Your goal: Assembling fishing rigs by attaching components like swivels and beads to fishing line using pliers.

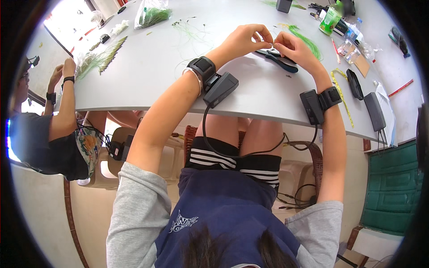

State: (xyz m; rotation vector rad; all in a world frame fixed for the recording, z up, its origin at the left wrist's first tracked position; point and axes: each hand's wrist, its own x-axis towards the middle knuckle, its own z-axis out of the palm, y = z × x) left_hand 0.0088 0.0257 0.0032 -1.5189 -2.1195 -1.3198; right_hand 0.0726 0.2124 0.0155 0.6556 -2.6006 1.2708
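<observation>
Above the far middle of the table, my left hand (pixel 248 39) and my right hand (pixel 296 48) meet fingertip to fingertip. Each pinches with thumb and index finger. Whatever lies between the fingertips is too small to make out. Dark-handled pliers (pixel 282 61) rest on the table just below my hands, partly covered by my right hand. A bundle of bright green strands (pixel 308 42) lies beyond my right hand. Loose thin green strands (pixel 190 32) with small dark bits are scattered to the left of my left hand.
A clear bag of green strands (pixel 153 15) stands at the far left. On the right are a yellow tape measure (pixel 342 91), a black case (pixel 355 84), a grey box (pixel 374 110) and a green bottle (pixel 330 20). A co-worker (pixel 49 120) sits at the left beside more green strands (pixel 105 56).
</observation>
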